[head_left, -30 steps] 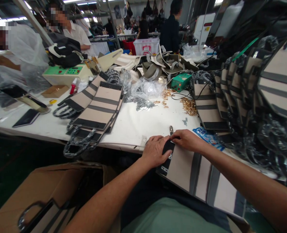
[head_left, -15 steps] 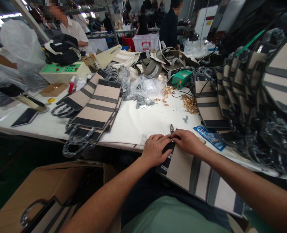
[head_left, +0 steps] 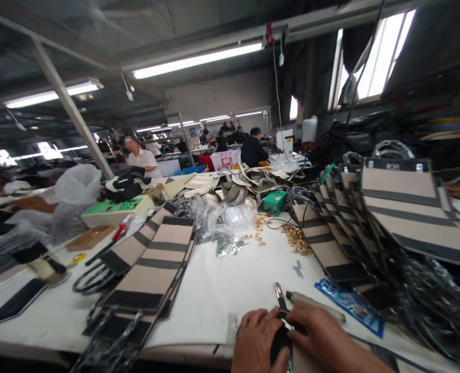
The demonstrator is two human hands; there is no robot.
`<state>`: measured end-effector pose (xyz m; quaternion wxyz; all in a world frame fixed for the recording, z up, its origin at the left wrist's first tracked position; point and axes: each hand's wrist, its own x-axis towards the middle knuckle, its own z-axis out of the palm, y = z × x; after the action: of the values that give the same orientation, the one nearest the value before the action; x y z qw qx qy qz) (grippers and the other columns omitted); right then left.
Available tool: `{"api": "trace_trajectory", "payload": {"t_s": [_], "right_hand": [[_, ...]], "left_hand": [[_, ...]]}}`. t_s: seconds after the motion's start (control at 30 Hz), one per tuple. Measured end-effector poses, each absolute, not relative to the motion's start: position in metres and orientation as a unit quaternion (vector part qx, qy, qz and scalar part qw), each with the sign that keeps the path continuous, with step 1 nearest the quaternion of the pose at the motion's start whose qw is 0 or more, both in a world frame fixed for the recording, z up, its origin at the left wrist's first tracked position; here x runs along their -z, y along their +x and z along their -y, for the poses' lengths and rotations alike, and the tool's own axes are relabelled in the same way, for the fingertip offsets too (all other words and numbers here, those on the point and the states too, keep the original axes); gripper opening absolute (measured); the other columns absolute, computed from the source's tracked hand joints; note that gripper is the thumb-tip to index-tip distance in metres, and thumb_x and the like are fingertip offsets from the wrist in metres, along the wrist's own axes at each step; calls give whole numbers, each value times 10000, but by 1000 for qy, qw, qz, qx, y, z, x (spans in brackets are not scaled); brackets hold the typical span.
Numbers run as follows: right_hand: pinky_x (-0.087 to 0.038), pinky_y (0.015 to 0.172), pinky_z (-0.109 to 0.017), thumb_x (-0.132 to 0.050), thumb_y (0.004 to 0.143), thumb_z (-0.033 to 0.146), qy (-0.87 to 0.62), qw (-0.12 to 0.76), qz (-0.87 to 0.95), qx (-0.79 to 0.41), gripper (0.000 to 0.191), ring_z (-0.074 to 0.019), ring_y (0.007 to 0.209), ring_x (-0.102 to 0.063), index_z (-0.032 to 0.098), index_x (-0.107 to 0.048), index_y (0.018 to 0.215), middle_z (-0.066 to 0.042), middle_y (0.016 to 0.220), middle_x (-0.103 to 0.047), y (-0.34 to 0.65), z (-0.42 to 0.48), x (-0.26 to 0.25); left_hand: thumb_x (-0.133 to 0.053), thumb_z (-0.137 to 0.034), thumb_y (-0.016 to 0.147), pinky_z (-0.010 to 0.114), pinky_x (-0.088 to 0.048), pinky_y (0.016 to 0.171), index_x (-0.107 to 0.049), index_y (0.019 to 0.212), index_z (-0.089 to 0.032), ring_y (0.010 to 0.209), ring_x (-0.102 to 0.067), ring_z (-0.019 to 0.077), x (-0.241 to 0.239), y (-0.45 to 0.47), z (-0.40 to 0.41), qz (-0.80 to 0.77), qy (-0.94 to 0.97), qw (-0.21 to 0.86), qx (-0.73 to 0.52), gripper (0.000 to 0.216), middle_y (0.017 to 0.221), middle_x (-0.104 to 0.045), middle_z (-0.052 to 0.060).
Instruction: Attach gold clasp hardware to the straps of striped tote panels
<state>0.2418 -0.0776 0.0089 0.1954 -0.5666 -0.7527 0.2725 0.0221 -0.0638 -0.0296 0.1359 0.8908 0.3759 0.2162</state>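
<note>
My left hand and my right hand meet at the bottom edge of the view, both pinching the black top edge of a beige bag panel at the front of the white table. Most of the panel is cut off below the frame. A thin metal tool lies on the table just beyond my fingers, next to a pale handle.
A stack of beige striped bags with dark wrapped handles lies at the left. More striped bags lean in a row at the right. Gold fittings, silver parts, a green box and a blue packet lie mid-table. Other people work behind.
The view has tilted sharply upward, showing the ceiling and lights; my hands and the panel have dropped to the bottom edge. The hands stay together on the panel's black edge.
</note>
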Motion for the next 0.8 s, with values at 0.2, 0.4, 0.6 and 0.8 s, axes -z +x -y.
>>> {"api": "trace_trajectory", "payload": {"t_s": [0.2,0.4,0.6,0.8], "right_hand": [[-456,831,-288,-532,926,222,-552,205,767,-255,241,-214,961,-685,263,-761,992,-37,1022,-751,235,83,-5],[-441,782,-281,-521,938,223,-575,220,752,-237,226,-205,912,-687,241,-742,899,-30,971,-743,231,83,7],[-461,832,-295,-534,942,200,-575,234,748,-233,237,-224,976,-695,261,-755,1003,-38,1034,-749,230,85,11],[-483,838,-286,-550,945,151,-557,245,761,-226,236,-214,974,-703,247,-759,1001,-34,1022,-756,230,83,7]], "left_hand": [[-748,-305,799,466,-545,990,-679,1221,-342,1143,-646,276,45,25,58,-382,882,117,-251,429,1372,-692,-11],[-613,-130,867,449,-492,919,-725,1073,-323,1079,-645,254,25,38,64,-419,852,172,-263,304,1296,-731,-21],[-618,-76,867,442,-465,888,-732,948,-288,1043,-650,252,6,48,63,-459,828,190,-261,254,1166,-771,-27],[-644,-85,895,435,-479,904,-754,1124,-328,1058,-650,234,3,48,60,-450,829,204,-262,352,1150,-770,-15]]}}
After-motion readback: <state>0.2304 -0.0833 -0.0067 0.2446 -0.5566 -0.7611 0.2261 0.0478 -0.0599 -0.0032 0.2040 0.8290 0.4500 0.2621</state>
